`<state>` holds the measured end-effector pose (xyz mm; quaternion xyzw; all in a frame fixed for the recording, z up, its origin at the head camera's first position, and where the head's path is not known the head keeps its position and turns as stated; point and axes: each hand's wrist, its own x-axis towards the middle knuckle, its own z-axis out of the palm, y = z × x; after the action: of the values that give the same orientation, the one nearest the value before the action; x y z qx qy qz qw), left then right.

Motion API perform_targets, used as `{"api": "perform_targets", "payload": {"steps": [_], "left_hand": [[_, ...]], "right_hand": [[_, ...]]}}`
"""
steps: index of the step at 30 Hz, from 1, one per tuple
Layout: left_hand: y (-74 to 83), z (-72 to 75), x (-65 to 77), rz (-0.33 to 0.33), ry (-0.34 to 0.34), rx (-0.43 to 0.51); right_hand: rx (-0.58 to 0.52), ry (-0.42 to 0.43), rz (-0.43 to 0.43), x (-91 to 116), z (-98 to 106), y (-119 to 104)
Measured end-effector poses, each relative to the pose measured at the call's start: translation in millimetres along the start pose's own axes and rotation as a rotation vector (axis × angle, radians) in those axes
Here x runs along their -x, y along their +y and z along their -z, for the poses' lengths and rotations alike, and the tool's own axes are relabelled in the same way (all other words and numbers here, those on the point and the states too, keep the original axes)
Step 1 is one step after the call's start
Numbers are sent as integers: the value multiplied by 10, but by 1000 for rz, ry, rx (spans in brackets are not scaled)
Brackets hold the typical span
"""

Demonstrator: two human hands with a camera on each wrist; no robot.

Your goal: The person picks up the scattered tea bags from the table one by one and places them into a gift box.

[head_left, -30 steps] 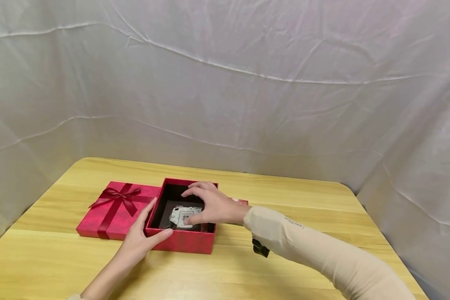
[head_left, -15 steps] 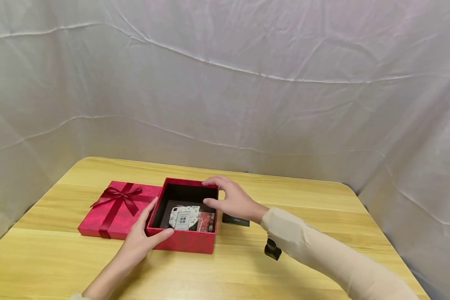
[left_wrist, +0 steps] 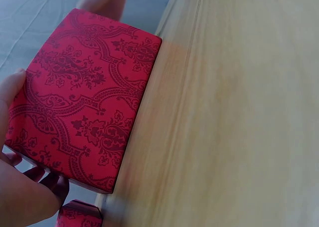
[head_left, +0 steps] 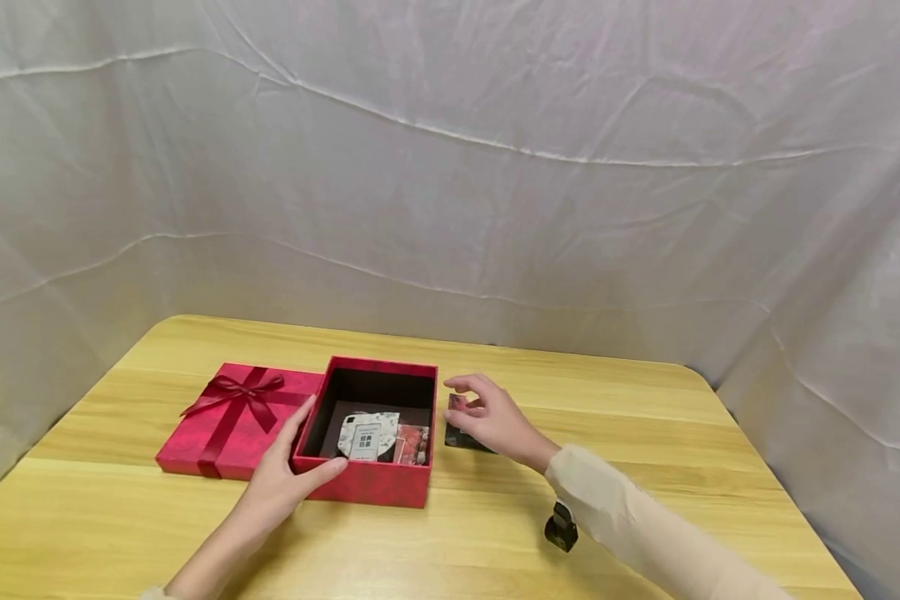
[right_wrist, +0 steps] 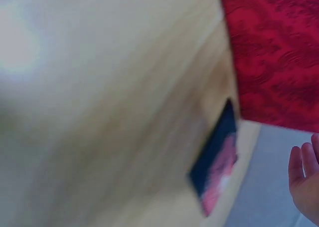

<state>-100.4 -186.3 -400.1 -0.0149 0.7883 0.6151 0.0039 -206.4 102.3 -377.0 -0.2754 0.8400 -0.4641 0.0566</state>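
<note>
A red patterned gift box (head_left: 367,485) stands uncovered on the table. My left hand (head_left: 281,471) grips its near left corner, thumb over the front rim and fingers along the side; in the left wrist view they bend against the patterned wall (left_wrist: 84,97). Inside lie a white floral packet (head_left: 367,437) with printed lettering and a red packet (head_left: 412,444). Just right of the box, my right hand (head_left: 495,421) hovers, thumb and forefinger apart and nothing between them. Partly hidden beneath it is a flat black-and-red packet (head_left: 465,438), blurred in the right wrist view.
Left of the box lies its red lid (head_left: 187,446), with a dark red ribbon bow (head_left: 246,394) on top. A wooden table (head_left: 622,417) bears everything. Pale cloth (head_left: 450,208) hangs behind and at both sides.
My right hand has moved right, from inside the box over its right rim to above the black-and-red packet. The packets inside the box are now uncovered to view. My left hand stays put.
</note>
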Motion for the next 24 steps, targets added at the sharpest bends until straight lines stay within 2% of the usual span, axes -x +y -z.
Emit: {"api": "perform_targets", "payload": {"steps": [6,11,20,24], "left_hand": [[-15,2,0,-2,-3,-6],[-16,6,1,-7,-4,-11],[-5,5,8,-9,0,-25],[-7,2,9,-11,1,-22]], "right_hand": [[70,-25,-96,102,71,238],[125,-31,-158,103,168,355],[252,-78,-178,97,299,549],[263,-104,-190,91,311,596]]}}
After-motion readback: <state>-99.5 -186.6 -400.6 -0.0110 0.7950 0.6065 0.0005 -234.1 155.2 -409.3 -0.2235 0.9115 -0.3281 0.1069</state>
